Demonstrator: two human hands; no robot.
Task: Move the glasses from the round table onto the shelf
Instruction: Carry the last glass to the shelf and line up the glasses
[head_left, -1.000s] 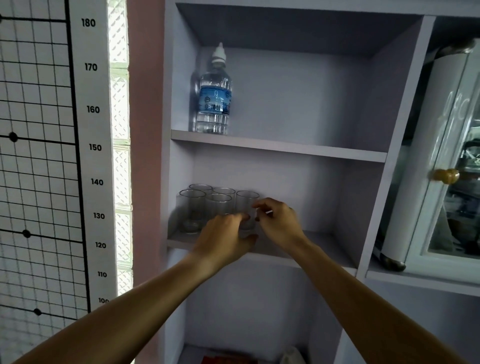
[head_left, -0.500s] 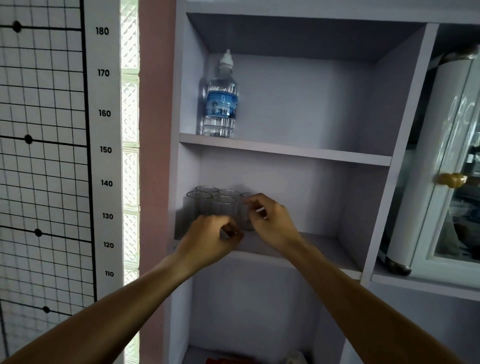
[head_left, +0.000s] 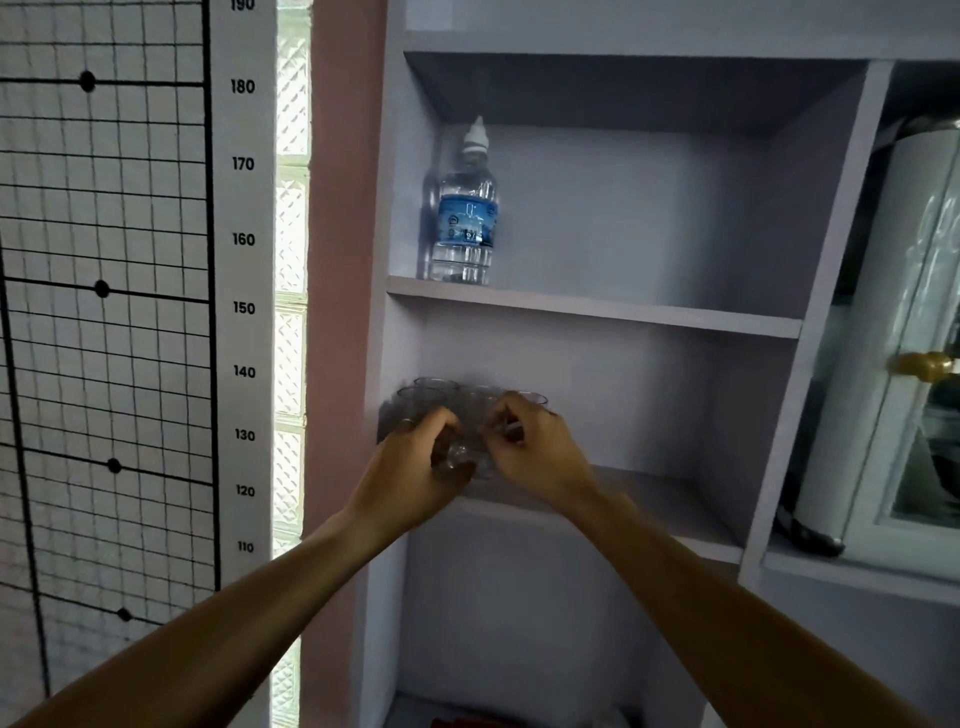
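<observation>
Left hand: is being curled around a front glass.
Right hand: is being closed on the same glass.
Glasses: are being clustered at the left of the middle shelf.

A clear water bottle with a blue label and a white cap stands upright in the upper compartment, close against its left wall. Left of the bottle, past a pink strip of wall, a column of glass blocks lets in daylight. Further left of the bottle hangs a white height chart with printed numbers from 190 at the top down to 110, beside a black grid marked with dots. Right of the bottle, beyond the compartment's side wall, a white cabinet door with a glass pane carries a round gold knob
</observation>
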